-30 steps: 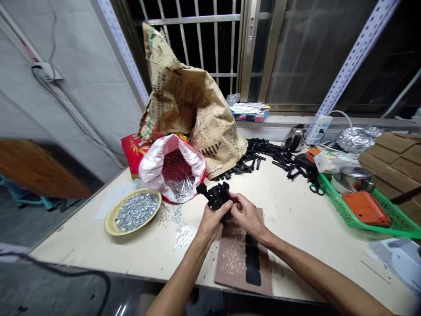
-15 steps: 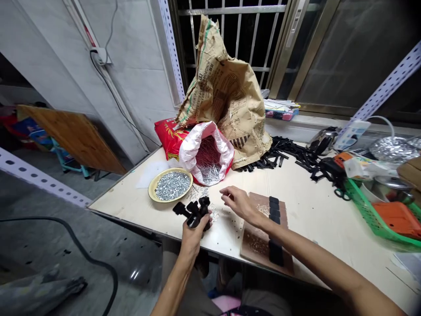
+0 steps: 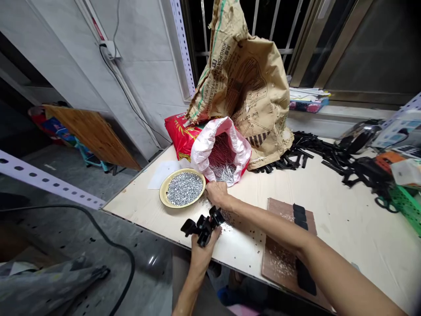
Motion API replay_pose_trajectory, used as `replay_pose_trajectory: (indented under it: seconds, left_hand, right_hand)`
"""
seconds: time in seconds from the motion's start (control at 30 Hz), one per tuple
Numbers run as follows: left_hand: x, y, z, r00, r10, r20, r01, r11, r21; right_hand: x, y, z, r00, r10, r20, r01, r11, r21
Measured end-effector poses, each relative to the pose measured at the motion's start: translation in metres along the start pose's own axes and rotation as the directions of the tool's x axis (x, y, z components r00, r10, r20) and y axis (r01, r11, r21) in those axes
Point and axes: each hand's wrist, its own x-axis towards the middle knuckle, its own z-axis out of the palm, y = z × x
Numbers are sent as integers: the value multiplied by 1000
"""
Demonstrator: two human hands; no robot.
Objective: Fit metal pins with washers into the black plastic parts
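Note:
My left hand (image 3: 203, 251) is closed around several black plastic parts (image 3: 203, 227) near the table's front edge; their wide ends stick up above the fingers. My right hand (image 3: 217, 193) reaches down between a yellow bowl (image 3: 162, 199) and a white-lined bag (image 3: 201, 151). Its fingers are bent together, and what they hold, if anything, is hidden. Small shiny metal pieces (image 3: 184, 188) fill the bowl, while long thin screws or nails (image 3: 224, 171) lie inside the bag's mouth. More small metal pieces (image 3: 226, 224) are scattered beneath my right forearm.
A brown board (image 3: 274, 259) with black strips (image 3: 304, 276) and small bits lies under my right arm. Behind stand a big torn paper sack (image 3: 256, 96) and a pile of black parts (image 3: 315, 149). A green basket (image 3: 406, 204) sits at the right edge.
My right hand has moved left and away from me, from above the board's left side to beside the bowl. My left hand still holds the black parts. The view has shifted.

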Motion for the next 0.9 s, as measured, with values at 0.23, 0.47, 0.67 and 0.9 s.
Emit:
replay_pose_trajectory:
  seconds: [0.23,0.47,0.67,0.9]
  left_hand:
    - [7,11,8,990,6,138,14,989,-144]
    - [15,16,26,953,-31,301,77,987,-142]
    - [15,20,33,937,8,349,1,1000,-25]
    - [17,15,23,954,-20,301,4,999,51]
  right_hand:
    - [-62,51,-29,993,92,-71,-76,978,196]
    - [-117,72,-67,906,95,-412,326,464,824]
    - [-129,65,-59,908,-14,-419,373,487,790]
    - [-125,77,-58,897,-216,-387,423,675,604]
